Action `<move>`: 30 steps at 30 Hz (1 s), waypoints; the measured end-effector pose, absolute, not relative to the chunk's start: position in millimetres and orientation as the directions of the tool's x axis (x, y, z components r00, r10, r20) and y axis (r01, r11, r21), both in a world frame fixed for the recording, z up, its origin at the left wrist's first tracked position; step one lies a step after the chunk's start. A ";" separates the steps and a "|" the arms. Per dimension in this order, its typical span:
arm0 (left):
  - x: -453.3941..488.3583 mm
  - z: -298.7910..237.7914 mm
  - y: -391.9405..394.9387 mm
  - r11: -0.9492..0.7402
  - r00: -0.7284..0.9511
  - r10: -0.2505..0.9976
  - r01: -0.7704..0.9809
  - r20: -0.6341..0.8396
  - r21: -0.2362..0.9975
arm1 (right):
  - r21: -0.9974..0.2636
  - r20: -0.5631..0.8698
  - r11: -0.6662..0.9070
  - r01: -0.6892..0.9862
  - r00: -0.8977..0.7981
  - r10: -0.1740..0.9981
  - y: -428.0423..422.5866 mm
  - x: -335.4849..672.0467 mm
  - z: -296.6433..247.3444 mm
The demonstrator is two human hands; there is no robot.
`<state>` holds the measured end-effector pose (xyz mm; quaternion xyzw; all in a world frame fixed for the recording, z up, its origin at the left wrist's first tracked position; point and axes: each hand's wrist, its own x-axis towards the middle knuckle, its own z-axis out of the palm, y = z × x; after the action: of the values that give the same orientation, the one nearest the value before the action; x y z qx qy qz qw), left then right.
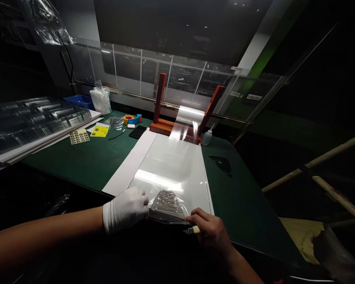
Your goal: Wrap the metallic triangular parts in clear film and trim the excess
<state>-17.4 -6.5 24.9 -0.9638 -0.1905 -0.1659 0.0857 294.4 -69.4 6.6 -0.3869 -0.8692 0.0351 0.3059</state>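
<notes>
We see a green workbench (77, 169) carrying a white panel (171, 165), its long axis running away from us toward a red wooden stand (161, 126). Clear film (167, 205) sits bunched at the panel's near edge, tip pointing toward the stand; keeping it taut helps. The gloved left hand (124, 209) pinches it; the bare right hand (210, 230) closes around a small handle (196, 229).

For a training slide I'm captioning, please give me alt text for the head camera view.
A person's white-gloved left hand holds a fold of clear plastic film at the near edge of a glossy white panel, while the bare right hand grips a small pale-handled tool. The panel lies on a green workbench, before a wooden stand.
</notes>
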 end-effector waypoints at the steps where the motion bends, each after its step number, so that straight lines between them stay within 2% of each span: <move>1: -16.8 29.2 -1.9 -0.920 0.874 0.343 0.387 0.343 -0.067 | -0.304 0.485 0.703 0.642 -0.531 0.695 -64.3 295.5 10.2; 4: -13.1 46.8 11.3 -0.943 0.907 0.333 0.323 0.258 0.082 | -0.312 0.434 0.721 0.619 -0.582 0.688 -52.2 299.2 18.6; 7: -4.2 59.8 29.2 -0.852 0.877 0.433 0.323 0.207 0.412 | -0.345 0.424 0.731 0.589 -0.597 0.681 -46.6 302.0 23.3; 10: 5.6 52.7 54.5 -0.533 0.758 0.648 0.379 0.077 0.756 | -0.399 0.397 0.712 0.577 -0.592 0.702 -45.2 303.7 26.3; 13: 5.0 28.9 76.0 -0.260 0.735 0.667 0.384 -0.123 0.886 | -0.483 0.389 0.673 0.560 -0.551 0.738 -43.0 306.6 29.6; 15: -1.7 14.1 81.8 -0.115 0.730 0.656 0.348 -0.192 0.931 | -0.576 0.377 0.599 0.556 -0.470 0.798 -38.6 310.1 32.7; 17: -8.5 6.2 80.8 0.016 0.703 0.674 0.291 -0.226 0.956 | -0.661 0.299 0.462 0.592 -0.357 0.885 -30.6 314.2 37.2; 20: -8.8 5.3 73.8 0.027 0.647 0.721 0.331 -0.248 0.943 | -0.724 0.093 0.214 0.656 -0.215 0.972 -10.8 319.2 47.0; 25: 13.1 -0.5 71.6 0.023 0.463 0.844 0.472 -0.270 0.881 | -0.806 -0.142 -0.046 0.590 -0.118 0.983 39.4 317.0 60.1; 30: 24.9 -10.0 82.4 0.120 0.290 0.901 0.549 -0.323 0.827 | -0.796 -0.282 -0.234 0.559 0.001 0.960 88.5 308.8 46.3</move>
<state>24.9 82.4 -10.0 -0.6383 -0.5678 -0.1806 -0.4875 308.8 88.5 46.3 -0.6654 -0.5705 0.4173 0.2400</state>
